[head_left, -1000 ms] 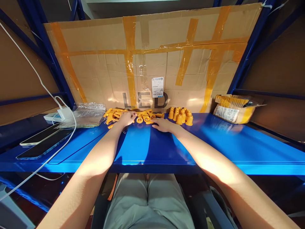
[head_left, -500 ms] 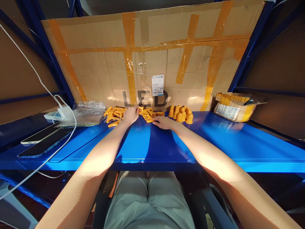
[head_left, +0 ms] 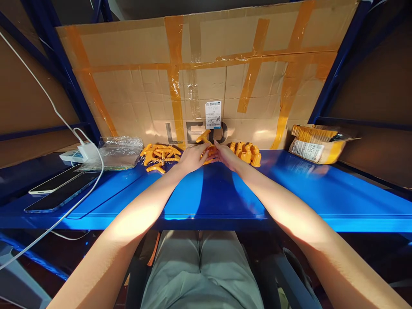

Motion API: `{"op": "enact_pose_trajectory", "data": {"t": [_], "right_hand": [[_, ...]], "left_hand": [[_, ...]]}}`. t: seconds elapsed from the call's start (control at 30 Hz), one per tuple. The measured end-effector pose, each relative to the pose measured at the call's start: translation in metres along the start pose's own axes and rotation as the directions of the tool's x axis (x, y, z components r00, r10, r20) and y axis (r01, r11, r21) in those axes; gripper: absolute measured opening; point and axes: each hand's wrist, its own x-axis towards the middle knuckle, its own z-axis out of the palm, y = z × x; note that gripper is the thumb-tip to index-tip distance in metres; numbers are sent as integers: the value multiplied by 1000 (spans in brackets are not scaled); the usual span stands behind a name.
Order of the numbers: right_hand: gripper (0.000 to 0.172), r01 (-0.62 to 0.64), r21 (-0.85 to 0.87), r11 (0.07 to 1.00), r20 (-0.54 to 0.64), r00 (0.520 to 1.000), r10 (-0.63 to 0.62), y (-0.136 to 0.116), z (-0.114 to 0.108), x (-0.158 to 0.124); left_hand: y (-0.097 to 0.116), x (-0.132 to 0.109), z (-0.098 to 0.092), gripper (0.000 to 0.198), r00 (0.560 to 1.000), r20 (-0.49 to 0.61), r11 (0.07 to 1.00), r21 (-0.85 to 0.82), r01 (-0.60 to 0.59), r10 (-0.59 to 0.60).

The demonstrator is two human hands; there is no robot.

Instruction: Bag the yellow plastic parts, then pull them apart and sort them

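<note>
My left hand point(head_left: 192, 158) and my right hand point(head_left: 227, 155) meet over the middle of the blue shelf, with fingers curled in toward each other. An orange T-shaped handle point(head_left: 203, 137) sticks up between them, its lower end hidden by my left fingers. Below it, more orange plastic point(head_left: 211, 151) shows between both sets of fingertips; which piece each fingertip touches is partly hidden. Left of my hands lies a heap of orange T-shaped handles point(head_left: 161, 151), some with screw-like stems. Close to my right hand stand several orange bell-shaped cups point(head_left: 246, 155), upright in rows.
A blue metal shelf point(head_left: 225, 193) carries everything, backed by a taped cardboard sheet point(head_left: 138, 94). At left are two phones point(head_left: 61, 189), a white charger with cable point(head_left: 88, 151) and clear plastic wrap point(head_left: 120, 150). An opened cardboard package point(head_left: 317, 146) sits at right.
My left hand has moved right from the heap, and my right hand has lifted slightly to meet it. An orange T-shaped handle now stands up between them.
</note>
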Motion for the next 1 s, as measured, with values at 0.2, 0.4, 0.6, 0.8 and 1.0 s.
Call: {"op": "enact_pose_trajectory", "data": {"t": [0.2,0.4,0.6,0.8,1.0], "right_hand": [[29,-63,155,986,-34,997,69,-11,-1,-6],[22,-74,69,995,24,997,72,-9,-1,-4],[24,-3,-128,992,98,995,16,-12,-4,-10],[36,110,-396,912,100,992,-76,-16,-14,-9],[41,198,-607,770,123,980,-155,-24,-16,-14]], "left_hand": [[-9,1,-1,45,1000,9,997,67,-25,24],[-32,-4,-3,46,978,-61,970,132,204,-198],[-38,-5,-11,47,968,24,959,141,246,-251],[-35,-6,-12,38,973,102,969,157,189,-206],[-31,-5,-13,33,963,152,965,171,197,-224]]}}
